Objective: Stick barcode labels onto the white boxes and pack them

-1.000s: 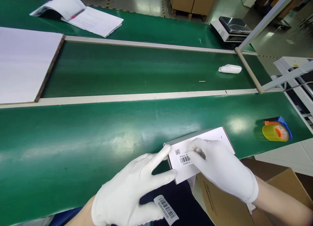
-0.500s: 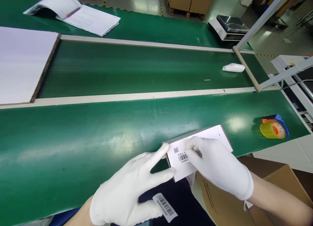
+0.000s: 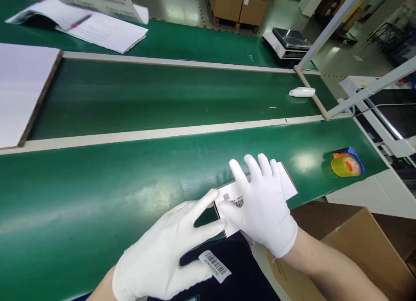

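Note:
A slim white box [image 3: 288, 184] with a QR code and a printed barcode label lies slanted on the front of the green bench. My left hand [image 3: 172, 244], white-gloved, grips the box's left end between two fingers. A loose barcode sticker [image 3: 215, 266] clings to the tip of its thumb. Flat across the box top rests my right hand [image 3: 260, 205], also gloved, its fingers stretched and spread, covering part of the label and much of the box.
Yellow tape [image 3: 345, 166] sits at the bench's right end. Further back are a white bottle [image 3: 302, 92], a scale [image 3: 289, 43], an open booklet [image 3: 104, 32] and a white board [image 3: 26, 88]. A blurred label sheet [image 3: 104, 1] hangs at top left. An open carton [image 3: 351, 244] stands below right.
My right hand has gone from pinched fingers at the label to an open palm spread over the box. My left hand keeps its hold. The label sheet has come into view at top left.

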Motion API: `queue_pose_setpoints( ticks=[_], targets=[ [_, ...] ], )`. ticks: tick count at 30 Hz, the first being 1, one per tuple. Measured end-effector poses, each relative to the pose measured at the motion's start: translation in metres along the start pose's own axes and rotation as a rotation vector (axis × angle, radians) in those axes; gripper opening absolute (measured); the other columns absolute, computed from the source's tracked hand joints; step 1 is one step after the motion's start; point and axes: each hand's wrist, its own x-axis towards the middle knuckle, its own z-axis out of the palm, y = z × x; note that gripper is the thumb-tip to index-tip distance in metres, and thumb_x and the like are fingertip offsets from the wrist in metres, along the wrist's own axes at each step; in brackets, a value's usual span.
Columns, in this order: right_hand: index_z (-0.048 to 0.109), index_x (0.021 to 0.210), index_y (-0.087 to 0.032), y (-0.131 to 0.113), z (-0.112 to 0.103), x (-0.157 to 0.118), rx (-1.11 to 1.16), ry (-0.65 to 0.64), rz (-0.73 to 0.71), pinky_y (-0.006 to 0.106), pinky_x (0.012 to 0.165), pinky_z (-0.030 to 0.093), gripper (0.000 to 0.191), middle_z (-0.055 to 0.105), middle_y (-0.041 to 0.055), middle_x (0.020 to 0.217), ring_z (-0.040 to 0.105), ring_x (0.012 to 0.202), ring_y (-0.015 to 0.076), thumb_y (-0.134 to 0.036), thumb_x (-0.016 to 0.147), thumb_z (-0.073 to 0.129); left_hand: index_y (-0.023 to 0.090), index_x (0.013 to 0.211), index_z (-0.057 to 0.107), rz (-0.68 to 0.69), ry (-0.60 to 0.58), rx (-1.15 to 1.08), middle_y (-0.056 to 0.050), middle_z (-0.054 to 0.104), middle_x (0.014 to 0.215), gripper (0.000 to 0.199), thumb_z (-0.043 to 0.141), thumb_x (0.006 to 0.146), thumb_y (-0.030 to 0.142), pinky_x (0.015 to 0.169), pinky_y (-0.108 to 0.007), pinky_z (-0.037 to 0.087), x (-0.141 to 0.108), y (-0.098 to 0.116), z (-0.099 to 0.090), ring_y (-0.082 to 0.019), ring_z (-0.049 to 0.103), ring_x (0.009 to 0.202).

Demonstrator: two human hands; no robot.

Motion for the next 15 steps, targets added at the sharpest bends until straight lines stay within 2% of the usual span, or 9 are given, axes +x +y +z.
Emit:
queue_pose_setpoints(
  ticks=[3,5,9,11,13,15],
  targets=[
    [0.047,0.154,-0.017,0.020,0.007,0.000,-0.022,0.003,0.152,0.070,0.117,0.026,0.073,0.051,0.0214,0.150,0.038,0.141,0.0488,-0.061,0.096,0.052,0.035,0.151,0.042,0.002,0.002,0.009,-0.011,0.017,0.173,0.046,0.044,0.106,0.045,0.096,-0.056,0.060,-0.001,-0.001,0.001,-0.036,0.062,0.126],
    [0.048,0.152,-0.012,0.022,0.007,-0.005,-0.070,0.038,0.240,0.072,0.116,0.026,0.073,0.049,0.0254,0.151,0.036,0.142,0.0511,-0.059,0.097,0.052,0.034,0.152,0.042,0.011,0.006,0.020,-0.012,0.017,0.173,0.048,0.045,0.105,0.044,0.096,-0.056,0.060,0.000,-0.001,0.000,-0.037,0.061,0.127],
    [0.048,0.154,-0.016,-0.002,0.004,-0.021,0.023,0.022,0.155,0.072,0.121,0.019,0.089,0.040,0.0240,0.159,0.025,0.149,0.0540,-0.069,0.084,0.065,0.034,0.152,0.045,0.036,-0.006,0.079,-0.009,0.016,0.174,0.047,0.045,0.106,0.043,0.094,-0.049,0.062,0.000,-0.001,0.000,-0.035,0.060,0.128],
    [0.049,0.154,-0.017,-0.003,0.007,-0.028,0.066,0.011,0.137,0.071,0.121,0.020,0.091,0.041,0.0227,0.160,0.026,0.149,0.0532,-0.069,0.082,0.067,0.036,0.153,0.045,0.042,-0.011,0.090,-0.008,0.016,0.174,0.047,0.046,0.106,0.043,0.094,-0.047,0.062,-0.002,-0.001,0.001,-0.034,0.059,0.132],
    [0.049,0.153,-0.017,0.013,0.012,-0.034,0.032,0.017,0.202,0.073,0.119,0.022,0.085,0.043,0.0222,0.159,0.031,0.146,0.0519,-0.066,0.085,0.065,0.034,0.155,0.043,0.043,0.001,0.083,-0.010,0.016,0.174,0.049,0.046,0.107,0.042,0.097,-0.049,0.061,-0.005,-0.003,0.003,-0.035,0.055,0.137],
    [0.048,0.152,-0.015,0.039,0.014,-0.041,-0.043,0.048,0.313,0.074,0.115,0.028,0.078,0.047,0.0228,0.155,0.038,0.141,0.0502,-0.062,0.091,0.060,0.032,0.156,0.043,0.047,0.018,0.076,-0.012,0.017,0.173,0.049,0.046,0.108,0.041,0.099,-0.053,0.060,-0.006,-0.004,0.005,-0.036,0.052,0.140]
  ],
)
